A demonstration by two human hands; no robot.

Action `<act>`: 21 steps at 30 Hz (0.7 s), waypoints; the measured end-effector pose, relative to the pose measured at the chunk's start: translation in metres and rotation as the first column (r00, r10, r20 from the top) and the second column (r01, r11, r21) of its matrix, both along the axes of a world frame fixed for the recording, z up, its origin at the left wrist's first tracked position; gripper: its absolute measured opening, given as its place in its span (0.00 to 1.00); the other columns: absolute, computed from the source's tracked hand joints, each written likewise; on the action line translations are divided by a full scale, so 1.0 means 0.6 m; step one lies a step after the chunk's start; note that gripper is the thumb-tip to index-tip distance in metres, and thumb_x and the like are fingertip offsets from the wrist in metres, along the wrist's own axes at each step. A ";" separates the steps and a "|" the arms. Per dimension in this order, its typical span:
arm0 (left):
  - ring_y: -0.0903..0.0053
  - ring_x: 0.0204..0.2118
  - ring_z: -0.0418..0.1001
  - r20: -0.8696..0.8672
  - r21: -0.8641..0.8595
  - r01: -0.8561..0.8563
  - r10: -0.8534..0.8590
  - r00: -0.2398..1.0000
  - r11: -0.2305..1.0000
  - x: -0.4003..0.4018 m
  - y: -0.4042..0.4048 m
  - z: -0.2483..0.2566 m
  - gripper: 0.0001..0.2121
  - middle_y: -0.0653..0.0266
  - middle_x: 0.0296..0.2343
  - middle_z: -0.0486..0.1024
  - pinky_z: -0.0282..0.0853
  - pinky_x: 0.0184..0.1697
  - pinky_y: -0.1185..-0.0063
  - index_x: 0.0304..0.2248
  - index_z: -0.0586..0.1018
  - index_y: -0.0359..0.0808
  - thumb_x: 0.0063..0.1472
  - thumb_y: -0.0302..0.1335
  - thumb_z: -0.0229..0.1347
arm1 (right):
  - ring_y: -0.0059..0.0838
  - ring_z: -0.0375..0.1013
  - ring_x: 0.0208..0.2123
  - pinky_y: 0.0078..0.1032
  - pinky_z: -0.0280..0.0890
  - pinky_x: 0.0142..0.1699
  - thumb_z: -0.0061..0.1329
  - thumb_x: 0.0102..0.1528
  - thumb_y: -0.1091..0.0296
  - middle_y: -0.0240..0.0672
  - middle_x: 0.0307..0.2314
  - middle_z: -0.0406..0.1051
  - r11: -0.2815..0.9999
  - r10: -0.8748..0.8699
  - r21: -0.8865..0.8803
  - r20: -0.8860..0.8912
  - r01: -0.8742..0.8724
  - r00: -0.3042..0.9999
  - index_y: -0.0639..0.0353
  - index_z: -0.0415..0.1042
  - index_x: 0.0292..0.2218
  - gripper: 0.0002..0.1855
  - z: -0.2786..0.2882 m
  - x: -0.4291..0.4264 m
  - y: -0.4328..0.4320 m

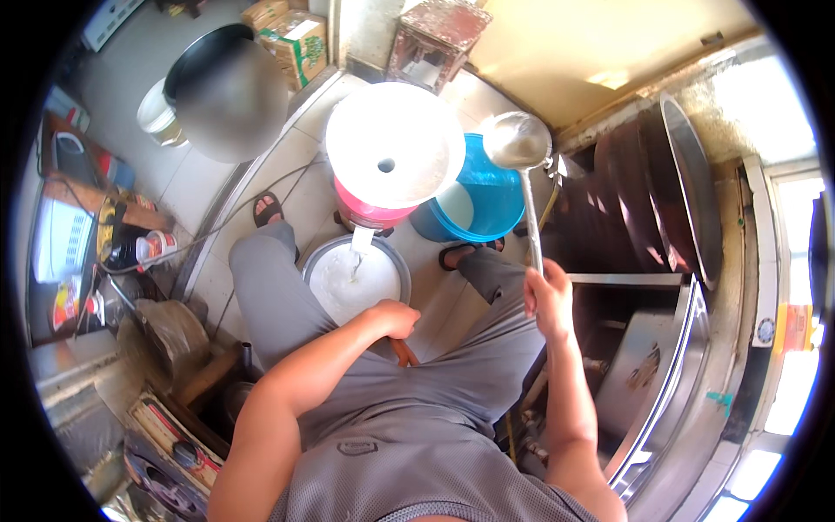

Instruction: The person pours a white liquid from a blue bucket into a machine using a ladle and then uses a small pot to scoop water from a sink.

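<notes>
My right hand (550, 295) is closed round the handle of a metal ladle (517, 140), whose bowl is raised above the right side of a blue plastic bucket (499, 196). Pale liquid lies in the bucket. To its left stands a pink-bodied machine (365, 209) with a wide white hopper (417, 156) on top. From the machine's spout (363, 239) whitish liquid runs into a round metal basin (406, 280) holding white liquid. My left hand (396, 320) is near the basin's lower edge, its fingers curled; whether it holds anything is hidden.
A worn wooden stool (447, 26) stands behind the hopper. Large metal pans (685, 169) lean at the right, above a metal-edged stand. Cardboard boxes (297, 49), a white bucket (156, 111) and a cluttered shelf are at the left. A cable (222, 228) crosses the tiled floor.
</notes>
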State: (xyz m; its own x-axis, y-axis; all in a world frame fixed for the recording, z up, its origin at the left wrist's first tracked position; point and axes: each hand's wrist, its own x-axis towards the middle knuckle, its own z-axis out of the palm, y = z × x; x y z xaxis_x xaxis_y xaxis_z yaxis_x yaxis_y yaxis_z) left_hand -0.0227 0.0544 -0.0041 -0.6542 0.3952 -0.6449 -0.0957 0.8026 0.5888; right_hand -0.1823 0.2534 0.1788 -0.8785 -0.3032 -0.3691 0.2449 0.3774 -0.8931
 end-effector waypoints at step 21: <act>0.54 0.38 0.76 -0.089 0.088 -0.088 0.096 0.991 0.992 0.014 -0.008 -0.013 0.18 0.52 0.35 0.76 0.71 0.40 0.61 0.49 0.73 0.38 0.60 0.33 0.53 | 0.41 0.81 0.27 0.28 0.74 0.29 0.50 0.41 0.80 0.58 0.24 0.75 0.248 0.507 0.774 0.409 -0.583 0.759 0.75 0.76 0.27 0.08 -0.480 -0.366 -0.193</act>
State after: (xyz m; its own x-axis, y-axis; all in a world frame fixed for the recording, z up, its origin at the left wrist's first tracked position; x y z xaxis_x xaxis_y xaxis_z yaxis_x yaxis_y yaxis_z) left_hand -0.0143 0.0496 -0.0121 -0.7457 0.3808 -0.5467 -0.1086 0.7401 0.6636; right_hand -0.4022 0.1376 -0.1091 -0.5976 -0.2158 -0.7722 -0.2940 0.9550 -0.0394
